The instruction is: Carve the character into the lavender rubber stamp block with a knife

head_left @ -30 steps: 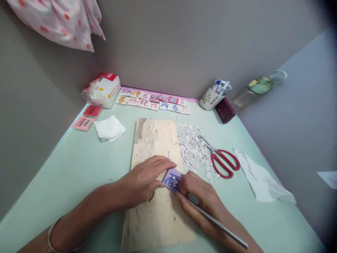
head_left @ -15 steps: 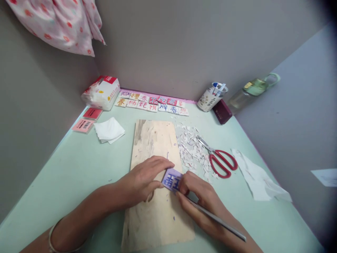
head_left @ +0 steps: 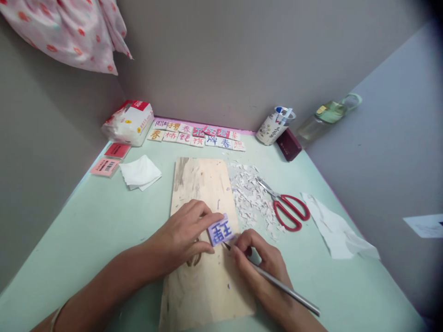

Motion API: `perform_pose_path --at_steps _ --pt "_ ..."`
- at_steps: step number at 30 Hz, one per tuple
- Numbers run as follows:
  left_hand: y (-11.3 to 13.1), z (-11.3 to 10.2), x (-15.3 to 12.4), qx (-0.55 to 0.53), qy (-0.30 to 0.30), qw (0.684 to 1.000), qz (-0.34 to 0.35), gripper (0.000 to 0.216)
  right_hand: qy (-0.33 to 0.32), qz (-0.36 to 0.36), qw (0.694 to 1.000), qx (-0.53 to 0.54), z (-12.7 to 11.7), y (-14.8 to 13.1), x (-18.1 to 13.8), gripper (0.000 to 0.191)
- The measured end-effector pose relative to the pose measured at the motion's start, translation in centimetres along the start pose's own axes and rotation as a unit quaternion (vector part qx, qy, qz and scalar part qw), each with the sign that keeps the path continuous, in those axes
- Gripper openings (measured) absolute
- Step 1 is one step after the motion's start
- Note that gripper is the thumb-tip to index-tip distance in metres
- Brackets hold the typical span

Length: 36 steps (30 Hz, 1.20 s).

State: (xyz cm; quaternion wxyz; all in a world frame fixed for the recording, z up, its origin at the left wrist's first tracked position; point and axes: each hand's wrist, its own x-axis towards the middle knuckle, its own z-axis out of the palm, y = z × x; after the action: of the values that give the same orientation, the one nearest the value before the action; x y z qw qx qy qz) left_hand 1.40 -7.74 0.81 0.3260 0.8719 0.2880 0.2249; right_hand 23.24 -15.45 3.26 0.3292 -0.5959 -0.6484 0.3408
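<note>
A small purple block with a blue character on its face lies on the wooden board. My left hand grips its left side, thumb below and index finger along the top edge. In my right hand is a craft knife with a slim metal handle, held like a pen. Its tip is at the block's lower edge; whether it touches cannot be made out. Some small purple crumbs are scattered on the board.
White shavings and red-handled scissors lie right of the board, with crumpled tissue beyond. Folded tissues and a tissue pack are at left. Character tiles, a can and a bottle line the back.
The block has turned in my left hand, and its whole character now shows. My right hand has drawn back slightly, so the knife's tip has come into sight below the block.
</note>
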Motion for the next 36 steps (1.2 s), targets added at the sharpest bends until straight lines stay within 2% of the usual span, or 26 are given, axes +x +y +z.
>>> perform_pose_path --at_steps 5,8,17,22,28,33,36 --pt "-0.1 -0.4 0.1 0.017 0.006 1.0 0.005 0.042 0.037 0.013 0.999 0.035 0.7 0.2 -0.4 0.025" --pt "-0.3 -0.2 0.2 0.02 0.015 1.0 0.007 0.04 0.039 0.011 0.998 0.039 1.2 0.4 -0.9 0.026" --pt "-0.3 0.3 0.1 0.036 0.035 0.999 0.004 0.035 0.066 -0.041 0.997 0.002 2.3 0.8 -1.7 0.024" --pt "-0.4 0.7 0.1 0.041 0.046 0.998 -0.005 0.034 0.067 -0.039 0.997 0.026 2.1 0.3 -1.5 0.024" --pt "-0.3 0.5 0.2 0.043 0.039 0.998 -0.011 0.032 0.111 -0.033 0.99 0.076 1.4 -0.1 -0.9 0.027" --pt "0.2 0.5 0.2 0.056 0.033 0.998 -0.015 0.043 0.065 -0.037 0.996 0.049 0.9 0.3 -0.6 0.027" --pt "0.4 0.7 0.3 0.069 0.05 0.996 -0.018 0.033 0.059 -0.028 0.997 0.042 0.5 0.4 -0.5 0.027"
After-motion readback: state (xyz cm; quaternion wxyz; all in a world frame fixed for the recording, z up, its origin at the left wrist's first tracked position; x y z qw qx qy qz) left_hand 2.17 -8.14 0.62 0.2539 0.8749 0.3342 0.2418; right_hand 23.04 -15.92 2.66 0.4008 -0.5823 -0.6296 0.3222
